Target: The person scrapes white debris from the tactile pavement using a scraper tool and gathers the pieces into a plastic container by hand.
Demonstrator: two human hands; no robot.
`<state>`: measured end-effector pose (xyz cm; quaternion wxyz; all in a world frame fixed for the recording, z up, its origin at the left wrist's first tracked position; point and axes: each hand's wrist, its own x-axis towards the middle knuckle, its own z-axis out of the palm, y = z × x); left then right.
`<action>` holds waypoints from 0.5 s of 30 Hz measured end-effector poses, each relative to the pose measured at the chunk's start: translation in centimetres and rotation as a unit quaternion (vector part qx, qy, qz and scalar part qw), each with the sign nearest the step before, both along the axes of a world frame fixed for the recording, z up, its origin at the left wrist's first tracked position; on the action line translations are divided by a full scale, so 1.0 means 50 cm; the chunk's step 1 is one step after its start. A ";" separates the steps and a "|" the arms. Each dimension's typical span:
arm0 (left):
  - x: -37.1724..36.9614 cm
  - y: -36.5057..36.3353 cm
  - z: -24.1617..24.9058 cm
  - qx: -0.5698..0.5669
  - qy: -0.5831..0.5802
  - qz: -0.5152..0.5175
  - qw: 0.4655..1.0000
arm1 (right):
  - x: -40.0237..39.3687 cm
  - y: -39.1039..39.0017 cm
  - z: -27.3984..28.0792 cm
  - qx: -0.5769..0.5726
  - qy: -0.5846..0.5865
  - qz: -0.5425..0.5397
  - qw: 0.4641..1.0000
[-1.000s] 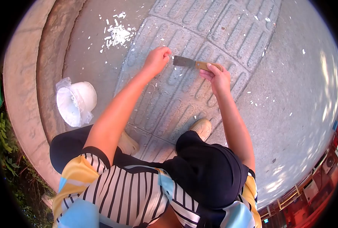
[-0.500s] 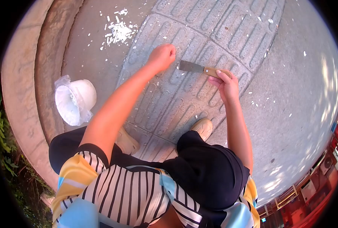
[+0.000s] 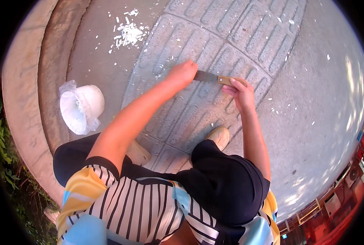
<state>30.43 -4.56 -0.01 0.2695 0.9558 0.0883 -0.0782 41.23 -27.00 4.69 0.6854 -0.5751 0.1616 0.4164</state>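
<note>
I crouch over grey ribbed paving tiles [image 3: 214,36]. My right hand [image 3: 240,90] grips the wooden handle of a putty knife [image 3: 214,77], its flat metal blade pointing left. My left hand [image 3: 182,73] is closed in a fist and touches the tip of the blade, covering part of it; whether it pinches anything I cannot tell. Small white flakes lie scattered on the tiles around both hands.
A white bucket lined with a plastic bag [image 3: 80,108] stands left of me by a curved stone kerb [image 3: 24,94]. A pile of white scrapings [image 3: 128,32] lies on the smooth pavement beyond it. My shoes [image 3: 218,136] rest on the tiles below my hands.
My left hand has moved right and down onto the blade's tip. The putty knife and my right hand have stayed almost in place, shifting slightly left.
</note>
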 end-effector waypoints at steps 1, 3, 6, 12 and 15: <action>0.000 0.002 -0.001 -0.016 -0.003 0.004 1.000 | 0.002 -0.006 0.004 0.012 -0.001 -0.006 1.000; 0.002 0.003 0.003 -0.050 -0.010 0.012 0.999 | 0.009 -0.030 0.011 0.034 -0.003 -0.018 0.999; 0.000 0.013 0.016 -0.163 0.024 0.035 0.986 | 0.012 -0.065 0.010 0.026 0.001 -0.019 0.999; -0.021 -0.024 0.002 -0.117 -0.037 0.014 0.992 | -0.012 -0.066 -0.021 0.009 0.027 -0.013 1.000; -0.018 -0.029 0.003 -0.084 -0.031 -0.012 0.996 | -0.012 -0.060 -0.015 0.006 0.033 -0.017 0.999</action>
